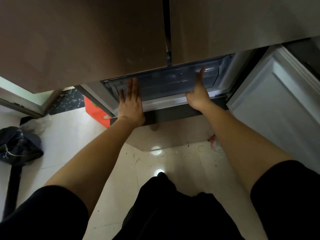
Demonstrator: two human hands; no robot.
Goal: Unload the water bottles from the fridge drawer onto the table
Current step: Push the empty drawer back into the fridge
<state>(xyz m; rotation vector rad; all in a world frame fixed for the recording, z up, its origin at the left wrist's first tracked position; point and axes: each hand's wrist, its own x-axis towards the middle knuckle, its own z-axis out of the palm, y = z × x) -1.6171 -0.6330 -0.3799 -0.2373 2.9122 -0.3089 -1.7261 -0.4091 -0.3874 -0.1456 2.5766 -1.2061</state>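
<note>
Head view: my left hand (131, 101) and right hand (199, 91) rest flat and empty on the fridge drawer (169, 84); sliding it farther out seems next.

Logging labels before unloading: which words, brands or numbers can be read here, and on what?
None readable in this view.
Brown upper fridge doors: no lettering visible.
Translucent plastic fridge drawer: no print visible.
Orange plastic box on the floor: small green mark, too blurred to read.

Tiled floor (69, 144) (grit-strewn) bears dark bag (19, 146).
</note>
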